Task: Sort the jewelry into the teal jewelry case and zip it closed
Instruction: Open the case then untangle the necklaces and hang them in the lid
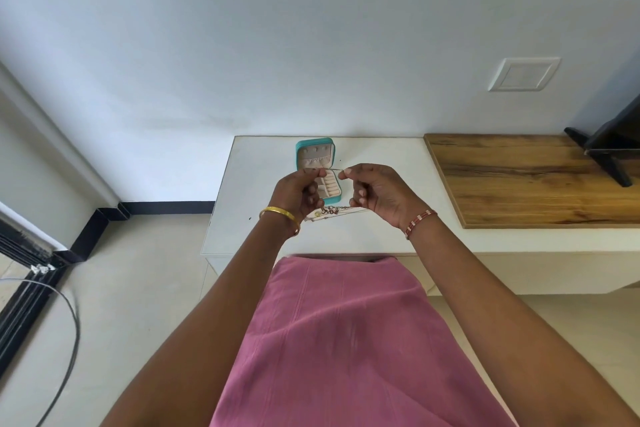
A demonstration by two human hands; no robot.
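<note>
Nearest, above the white table (242,236), the left hand (298,192) and right hand (375,192) each pinch an end of a thin chain (333,169) drawn straight between them. Keep it taut, I'd say, to stop tangles while lowering. Beneath lies more tangled metal jewelry (330,211); beyond, the teal jewelry case (317,166) stands open, cream padded compartments showing.
</note>
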